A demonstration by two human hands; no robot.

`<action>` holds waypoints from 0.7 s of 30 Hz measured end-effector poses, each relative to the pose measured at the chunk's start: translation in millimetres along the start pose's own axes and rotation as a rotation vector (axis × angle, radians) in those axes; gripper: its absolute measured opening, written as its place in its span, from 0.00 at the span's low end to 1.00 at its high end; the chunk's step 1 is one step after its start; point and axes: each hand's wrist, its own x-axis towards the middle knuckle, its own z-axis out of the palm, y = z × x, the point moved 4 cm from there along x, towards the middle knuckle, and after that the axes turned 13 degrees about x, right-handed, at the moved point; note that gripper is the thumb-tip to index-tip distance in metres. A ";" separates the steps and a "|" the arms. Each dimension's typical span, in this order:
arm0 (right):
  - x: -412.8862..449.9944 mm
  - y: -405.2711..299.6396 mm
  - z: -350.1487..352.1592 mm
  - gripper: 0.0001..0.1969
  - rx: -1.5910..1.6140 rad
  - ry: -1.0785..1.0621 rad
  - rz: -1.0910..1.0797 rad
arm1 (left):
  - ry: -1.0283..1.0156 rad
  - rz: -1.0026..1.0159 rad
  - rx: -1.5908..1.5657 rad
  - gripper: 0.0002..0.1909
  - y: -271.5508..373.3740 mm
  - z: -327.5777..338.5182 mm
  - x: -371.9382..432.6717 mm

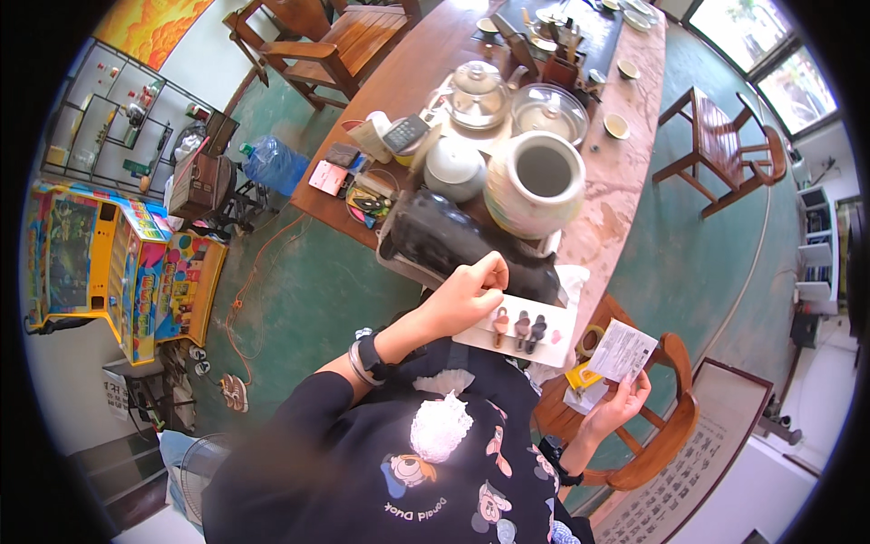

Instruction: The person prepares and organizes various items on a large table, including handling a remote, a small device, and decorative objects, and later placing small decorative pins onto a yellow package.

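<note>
My left hand (469, 296) is curled over the upper left part of a white board (476, 334). Whether its bent fingers pinch something small is hidden. Three small clip-like pieces lie in a row on the board: an orange-brown one (500, 328), a mauve one (523, 330) and a black one (537, 333). A small pink mark (556, 336) shows to their right. On the other side, my right hand (617, 406) holds a white card (622, 350) covered with print by its lower edge, over a wooden chair (680, 408).
Beyond the board, a dark glossy object (448, 234) lies at the near end of the wooden table (401, 75). A wide ceramic jar (533, 183), a lidded pot (454, 168) and a glass kettle (478, 95) stand behind it. A yellow packet (581, 375) is on the chair.
</note>
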 end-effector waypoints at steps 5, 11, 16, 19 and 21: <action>-10.3 7.9 101.9 0.08 -0.171 -0.136 -0.110 | 0.042 -0.094 -0.184 0.07 -26.7 -58.6 13.9; -36.9 38.7 242.6 0.14 -0.195 -0.403 0.078 | -0.166 0.026 -0.012 0.16 -55.4 -130.8 14.3; -67.8 72.5 318.9 0.10 -0.226 -0.637 0.270 | -0.166 0.080 -0.001 0.13 -93.1 -158.7 14.3; -73.6 90.7 335.8 0.09 -0.261 -0.683 0.284 | -0.051 0.065 -0.057 0.12 -100.7 -182.8 13.5; -75.0 97.0 345.3 0.08 -0.286 -0.690 0.300 | -0.050 -0.017 -0.055 0.12 -110.1 -192.7 11.5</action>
